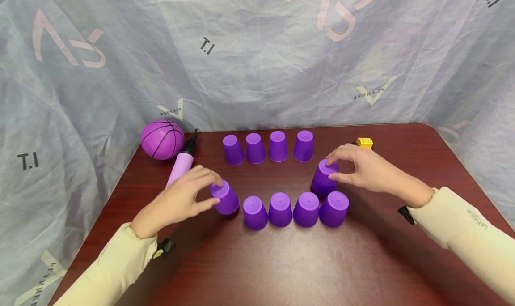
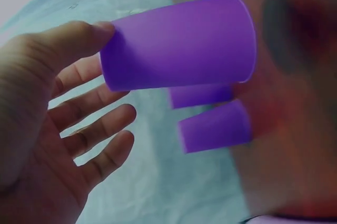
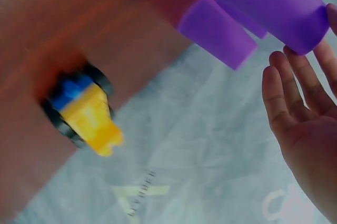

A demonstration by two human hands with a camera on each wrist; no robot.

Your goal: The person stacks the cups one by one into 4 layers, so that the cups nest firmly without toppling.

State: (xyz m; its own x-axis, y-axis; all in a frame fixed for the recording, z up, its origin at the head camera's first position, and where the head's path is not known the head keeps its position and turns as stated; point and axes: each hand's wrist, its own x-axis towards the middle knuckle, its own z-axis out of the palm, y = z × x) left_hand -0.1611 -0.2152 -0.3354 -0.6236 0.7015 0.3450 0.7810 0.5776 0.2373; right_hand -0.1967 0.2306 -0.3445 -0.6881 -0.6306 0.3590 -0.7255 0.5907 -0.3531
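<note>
Upside-down purple plastic cups make up the scene. With thumb and fingertips, my left hand (image 1: pixel 181 199) pinches one cup (image 1: pixel 227 201) by its upturned base, at the left end of the front row. In the left wrist view the thumb presses that cup (image 2: pixel 179 48) near the base and the other fingers spread beneath. My right hand (image 1: pixel 362 169) pinches another cup (image 1: pixel 324 183) by the base, just behind the right end of the front row. Several cups stand in that front row (image 1: pixel 280 211), close together. Several more form a back row (image 1: pixel 278 147), spaced slightly apart.
A purple basketball (image 1: pixel 162 139) sits at the table's back left corner, beside a lilac hand pump (image 1: pixel 182 163) with a black nozzle. A small yellow and blue toy vehicle (image 3: pixel 87 111) stands behind my right hand. Grey printed fabric (image 1: pixel 249 64) hangs around the table.
</note>
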